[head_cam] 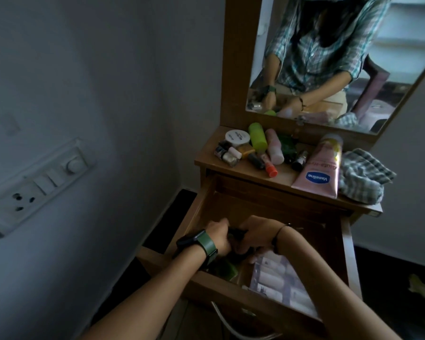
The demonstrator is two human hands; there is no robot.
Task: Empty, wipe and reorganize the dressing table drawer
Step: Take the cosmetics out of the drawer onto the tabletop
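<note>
Two hands down in the open brown wooden drawer point(268, 204), both working one dark object point(236, 235) near its front-left corner. Left hand point(219, 235), with a green-strap watch point(201, 244) on the wrist, has fingers curled onto the dark thing from the left. Right hand point(255, 235), with a thin black wrist band point(281, 229), curls over it from the right; the hands nearly touch. What the dark object is, can't tell: too dim, mostly covered.

Just below the grip, toward the drawer front: something green point(227, 269), partly under the left wrist. Right of the grip and nearer the camera: a pale flat packet point(277, 280) lying in the drawer under the right forearm. Behind the grip the drawer floor is bare wood.

Further back, above the grip, on the wooden dressing table top point(285, 176): a pink Vaseline tube point(322, 168), a lime green bottle point(257, 138), a white round jar point(237, 138), a pink bottle point(274, 146), small nail polish bottles point(227, 154), and a checked cloth point(363, 175) at the right end. The mirror point(329, 57) stands behind those.
</note>
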